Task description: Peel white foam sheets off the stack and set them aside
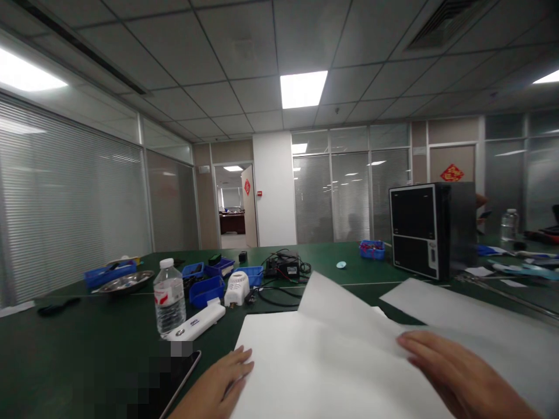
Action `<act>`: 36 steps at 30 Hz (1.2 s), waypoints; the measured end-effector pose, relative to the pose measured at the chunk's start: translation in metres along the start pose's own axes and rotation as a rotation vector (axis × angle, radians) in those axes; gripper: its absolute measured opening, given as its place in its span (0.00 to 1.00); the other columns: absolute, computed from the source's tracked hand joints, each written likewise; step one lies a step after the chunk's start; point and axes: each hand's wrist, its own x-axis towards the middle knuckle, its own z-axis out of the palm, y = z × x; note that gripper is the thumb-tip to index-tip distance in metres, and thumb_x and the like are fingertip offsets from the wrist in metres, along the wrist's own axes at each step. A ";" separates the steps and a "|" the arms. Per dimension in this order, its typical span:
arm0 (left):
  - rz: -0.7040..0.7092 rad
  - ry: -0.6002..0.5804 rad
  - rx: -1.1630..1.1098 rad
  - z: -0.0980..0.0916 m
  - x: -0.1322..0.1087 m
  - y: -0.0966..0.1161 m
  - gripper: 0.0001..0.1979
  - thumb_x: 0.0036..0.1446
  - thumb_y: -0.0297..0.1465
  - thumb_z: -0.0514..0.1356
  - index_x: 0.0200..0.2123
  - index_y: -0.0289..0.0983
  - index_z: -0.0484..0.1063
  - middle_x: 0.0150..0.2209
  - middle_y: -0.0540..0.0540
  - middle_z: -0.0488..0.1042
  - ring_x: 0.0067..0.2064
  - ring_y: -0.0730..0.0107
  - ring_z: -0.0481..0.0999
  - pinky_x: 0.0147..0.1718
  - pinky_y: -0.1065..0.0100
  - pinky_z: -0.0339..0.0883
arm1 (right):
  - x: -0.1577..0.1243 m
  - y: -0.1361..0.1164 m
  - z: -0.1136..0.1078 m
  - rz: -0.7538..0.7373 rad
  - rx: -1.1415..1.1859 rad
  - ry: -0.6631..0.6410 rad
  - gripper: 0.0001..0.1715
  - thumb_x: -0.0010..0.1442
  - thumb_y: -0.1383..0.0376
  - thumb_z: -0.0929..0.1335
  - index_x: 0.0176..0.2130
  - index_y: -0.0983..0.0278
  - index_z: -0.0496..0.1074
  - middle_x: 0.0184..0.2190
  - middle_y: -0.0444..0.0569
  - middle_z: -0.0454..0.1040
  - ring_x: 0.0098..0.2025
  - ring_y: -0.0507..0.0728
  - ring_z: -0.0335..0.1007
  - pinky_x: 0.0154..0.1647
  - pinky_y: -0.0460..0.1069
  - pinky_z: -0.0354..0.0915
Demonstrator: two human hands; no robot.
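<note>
Large white paper [279, 349] lies in front of me on the green table. My left hand [220, 381] rests at its left edge, fingers stretched out and just touching the border. A top sheet [336, 308] is raised and bent, its far left corner standing up. My right hand [458, 372] has its fingers together on the right side of that sheet; the thumb is hidden beneath. To the right lies another white sheet [476, 320], partly behind my right hand. A phone-like dark device [181, 381] with a bright edge lies beside my left hand, partly blurred out.
A water bottle [169, 302] stands on the left near a white handheld device [198, 322]. Behind are blue bins [206, 292], a white plastic device [237, 288] and a black adapter with cables [288, 267]. A black computer case [419, 233] stands back right; a person is partly visible behind it.
</note>
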 end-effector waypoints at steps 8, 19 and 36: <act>0.056 0.066 -0.019 0.007 0.001 -0.013 0.18 0.65 0.37 0.55 0.55 0.50 0.76 0.62 0.50 0.73 0.64 0.58 0.70 0.64 0.55 0.63 | 0.002 -0.005 0.019 0.265 0.233 -0.453 0.23 0.67 0.52 0.63 0.58 0.49 0.73 0.54 0.45 0.78 0.53 0.62 0.76 0.56 0.58 0.73; -0.027 -0.070 -0.031 -0.005 -0.002 0.001 0.24 0.69 0.46 0.49 0.63 0.49 0.68 0.69 0.50 0.63 0.70 0.55 0.60 0.68 0.47 0.52 | -0.012 0.014 0.032 0.442 0.151 -0.557 0.30 0.67 0.44 0.59 0.58 0.52 0.74 0.52 0.51 0.79 0.52 0.66 0.76 0.58 0.67 0.69; -0.067 -0.080 -0.186 -0.002 -0.002 -0.008 0.27 0.68 0.52 0.46 0.61 0.50 0.70 0.68 0.49 0.64 0.70 0.53 0.61 0.68 0.45 0.50 | 0.026 -0.018 -0.011 -0.008 0.349 -0.637 0.30 0.62 0.48 0.67 0.60 0.53 0.72 0.56 0.53 0.77 0.54 0.67 0.75 0.54 0.61 0.73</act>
